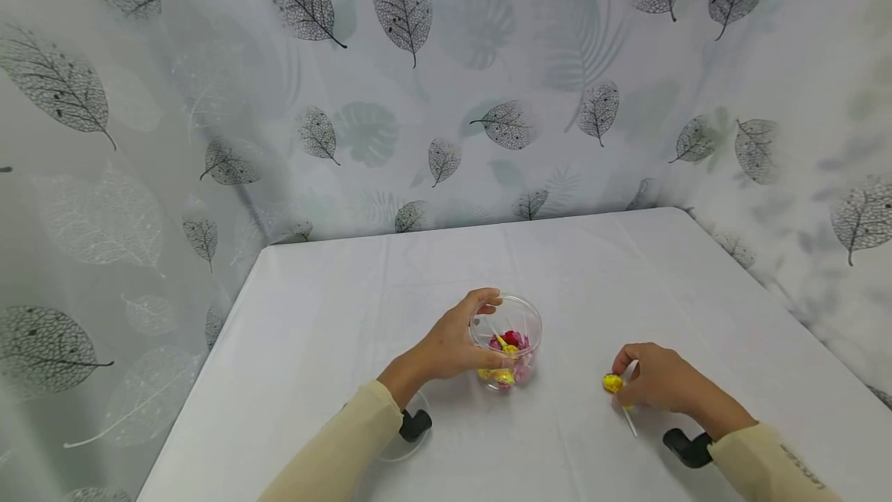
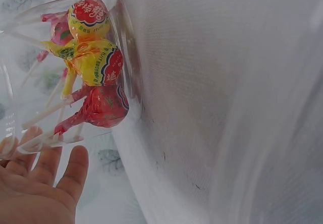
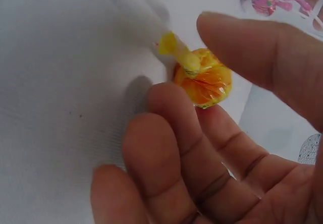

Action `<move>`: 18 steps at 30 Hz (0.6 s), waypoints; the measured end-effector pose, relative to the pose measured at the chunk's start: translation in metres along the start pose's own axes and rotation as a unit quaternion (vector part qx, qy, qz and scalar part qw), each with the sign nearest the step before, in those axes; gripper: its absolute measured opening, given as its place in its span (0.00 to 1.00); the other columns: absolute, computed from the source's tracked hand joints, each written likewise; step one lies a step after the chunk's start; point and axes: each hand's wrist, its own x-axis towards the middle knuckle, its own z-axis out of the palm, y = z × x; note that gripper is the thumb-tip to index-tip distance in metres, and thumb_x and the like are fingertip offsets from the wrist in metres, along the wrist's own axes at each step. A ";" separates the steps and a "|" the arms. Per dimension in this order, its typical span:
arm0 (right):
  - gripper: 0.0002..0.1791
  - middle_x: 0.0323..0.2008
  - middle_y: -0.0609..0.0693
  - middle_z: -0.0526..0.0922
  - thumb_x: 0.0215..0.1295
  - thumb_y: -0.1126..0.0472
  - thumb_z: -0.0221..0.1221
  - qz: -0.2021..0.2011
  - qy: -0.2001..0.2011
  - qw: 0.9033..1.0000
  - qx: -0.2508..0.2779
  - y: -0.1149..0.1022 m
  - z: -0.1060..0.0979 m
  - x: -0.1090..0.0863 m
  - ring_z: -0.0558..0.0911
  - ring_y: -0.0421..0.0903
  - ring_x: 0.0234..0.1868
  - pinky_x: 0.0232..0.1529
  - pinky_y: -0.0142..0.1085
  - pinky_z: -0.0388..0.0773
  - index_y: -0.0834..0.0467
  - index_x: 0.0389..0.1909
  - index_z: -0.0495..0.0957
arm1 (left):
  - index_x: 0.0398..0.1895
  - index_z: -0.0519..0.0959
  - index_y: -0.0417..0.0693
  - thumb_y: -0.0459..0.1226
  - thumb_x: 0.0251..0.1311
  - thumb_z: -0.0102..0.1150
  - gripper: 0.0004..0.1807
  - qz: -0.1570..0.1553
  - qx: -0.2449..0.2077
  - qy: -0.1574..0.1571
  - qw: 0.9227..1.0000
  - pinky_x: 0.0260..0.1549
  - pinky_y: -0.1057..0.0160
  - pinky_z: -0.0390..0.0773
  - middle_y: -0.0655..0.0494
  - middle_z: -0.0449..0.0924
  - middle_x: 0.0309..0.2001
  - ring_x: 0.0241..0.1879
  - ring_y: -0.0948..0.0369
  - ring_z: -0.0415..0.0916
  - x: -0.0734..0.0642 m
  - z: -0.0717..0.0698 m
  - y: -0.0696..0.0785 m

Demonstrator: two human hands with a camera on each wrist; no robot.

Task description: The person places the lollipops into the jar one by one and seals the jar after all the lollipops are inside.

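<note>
My left hand (image 1: 456, 339) grips a clear plastic tub (image 1: 524, 316) by its side, fingers and thumb spread round the wall. Wrapped lollipops lie inside: a red lollipop (image 2: 106, 107), a yellow lollipop (image 2: 98, 65) and pink ones, their white sticks toward the rim in the left wrist view. To the right, my right hand (image 1: 658, 378) has thumb and index finger at either side of another yellow lollipop (image 1: 612, 383), pinching its wrapped head. That lollipop's stick (image 1: 630, 421) points toward me, low over the white table. Its orange-yellow wrapper shows between the fingers in the right wrist view.
A round clear lid (image 1: 399, 452) lies on the white table (image 1: 334, 308), partly under my left wrist. Dark camera mounts (image 1: 688, 449) stick out at both wrists. Leaf-patterned curtains (image 1: 418, 99) hang behind and along both sides of the table.
</note>
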 end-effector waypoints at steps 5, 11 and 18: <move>0.17 0.31 0.51 0.79 0.51 0.65 0.75 -0.009 0.019 1.000 -0.001 0.001 0.002 0.001 0.76 0.47 0.29 0.29 0.39 0.73 0.59 0.39 0.78 | 0.79 0.58 0.57 0.50 0.52 0.81 0.54 0.002 0.001 -0.001 1.000 0.70 0.42 0.68 0.54 0.70 0.74 0.72 0.60 0.67 0.001 0.000 -0.001; 0.14 0.30 0.49 0.80 0.52 0.66 0.73 -0.034 0.047 0.998 -0.019 0.003 0.001 0.003 0.76 0.47 0.29 0.29 0.40 0.73 0.59 0.38 0.80 | 0.79 0.58 0.58 0.50 0.52 0.81 0.54 -0.002 0.005 -0.001 1.000 0.70 0.43 0.68 0.54 0.70 0.74 0.72 0.60 0.67 0.000 0.000 0.000; 0.07 0.30 0.48 0.80 0.55 0.66 0.69 -0.057 0.085 0.994 -0.032 0.004 -0.002 0.002 0.76 0.46 0.31 0.30 0.39 0.74 0.58 0.33 0.82 | 0.79 0.58 0.58 0.49 0.52 0.81 0.54 -0.004 0.008 -0.001 1.000 0.70 0.43 0.68 0.54 0.70 0.74 0.72 0.60 0.67 0.000 0.000 0.000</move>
